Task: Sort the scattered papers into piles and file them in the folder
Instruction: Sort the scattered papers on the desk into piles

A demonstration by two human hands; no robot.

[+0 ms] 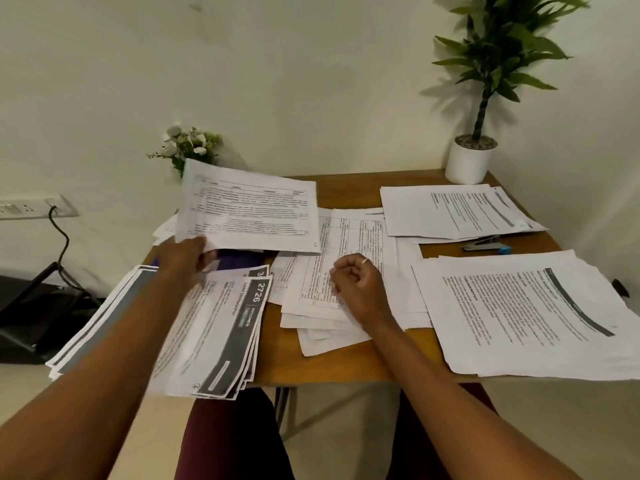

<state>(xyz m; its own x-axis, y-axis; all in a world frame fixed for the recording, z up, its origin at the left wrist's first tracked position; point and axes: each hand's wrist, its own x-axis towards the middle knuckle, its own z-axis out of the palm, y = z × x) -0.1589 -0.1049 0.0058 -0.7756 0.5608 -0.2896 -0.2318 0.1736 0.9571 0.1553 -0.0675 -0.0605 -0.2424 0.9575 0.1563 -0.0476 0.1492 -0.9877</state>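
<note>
My left hand [185, 259] grips the near left corner of a lifted sheaf of table-printed sheets [252, 211], held above the table's far left. Under it shows a bit of a purple folder [239, 258]. My right hand [358, 282] rests with curled fingers, holding nothing, on a loose heap of form sheets [332, 271] in the middle. A pile with dark header bands, "2726 KITCHEN" [221, 327], lies at the near left and hangs over the edge. Two piles of text pages lie on the right, one near [526, 313] and one far [457, 209].
A stapler [485, 244] lies between the two right piles. A white potted plant [471, 161] stands at the far right corner and small flowers [190, 143] behind the far left. A black bag [34, 313] and a wall socket with cable [38, 206] are left of the wooden table [346, 362].
</note>
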